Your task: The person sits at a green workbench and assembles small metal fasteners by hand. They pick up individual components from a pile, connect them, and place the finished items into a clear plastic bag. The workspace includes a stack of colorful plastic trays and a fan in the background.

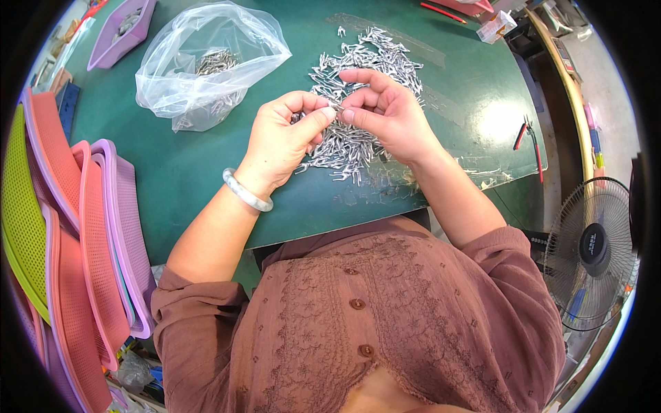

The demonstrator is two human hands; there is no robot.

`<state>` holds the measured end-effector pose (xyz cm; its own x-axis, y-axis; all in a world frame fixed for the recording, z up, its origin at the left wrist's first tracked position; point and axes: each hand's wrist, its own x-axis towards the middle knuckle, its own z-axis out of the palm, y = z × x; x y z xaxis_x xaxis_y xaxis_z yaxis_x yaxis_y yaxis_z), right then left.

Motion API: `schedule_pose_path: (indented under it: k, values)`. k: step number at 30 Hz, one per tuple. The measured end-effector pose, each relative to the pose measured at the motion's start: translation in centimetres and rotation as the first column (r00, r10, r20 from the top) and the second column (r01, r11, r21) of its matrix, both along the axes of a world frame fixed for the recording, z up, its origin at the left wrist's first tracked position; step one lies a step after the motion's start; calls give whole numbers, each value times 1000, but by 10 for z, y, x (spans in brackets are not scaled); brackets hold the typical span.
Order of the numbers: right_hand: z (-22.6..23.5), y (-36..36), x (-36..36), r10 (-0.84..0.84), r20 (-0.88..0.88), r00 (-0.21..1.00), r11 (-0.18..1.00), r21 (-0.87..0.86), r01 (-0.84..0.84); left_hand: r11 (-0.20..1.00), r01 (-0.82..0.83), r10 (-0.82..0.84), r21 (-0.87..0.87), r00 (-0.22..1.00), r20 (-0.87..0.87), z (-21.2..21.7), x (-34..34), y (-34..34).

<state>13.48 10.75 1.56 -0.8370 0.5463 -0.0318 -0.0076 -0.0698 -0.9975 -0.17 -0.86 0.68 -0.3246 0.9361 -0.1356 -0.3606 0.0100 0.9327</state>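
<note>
A heap of small silvery forked metal pieces [348, 148] is spread on the green table [289, 206]. Above it, my left hand [286, 134] is closed, thumb and forefinger pinching a small metal piece. My right hand [394, 118] meets it there, its thumb and a finger pressed together at the same piece, while its forefinger arches away. The fingertips largely cover the piece. More dark metal shows inside the curl of my left fingers. Beyond my left hand stands an open clear plastic bag [165, 86] with similar metal pieces [217, 62] inside.
Stacked pink, purple and green plastic baskets [103, 255] stand at the left. A purple tray [110, 41] sits at the far left. Red-handled pliers [533, 141] lie by the right edge, near a fan [592, 251]. A red pencil [443, 12] and a small box [496, 27] lie at the back.
</note>
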Motion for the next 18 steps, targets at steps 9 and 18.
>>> schedule_pose_path:
  k: [9, 18]
  values:
    - [8, -5, 1, -8, -4, 1000, 1000, 15, 8, 1000, -10, 10, -1, 998, 55, -3, -3, 1]
    - [4, -7, -1, -75, -35, 997, 990, 117, 79, 1000, -9, 7, 23, 998, 70, -4, -2, 2]
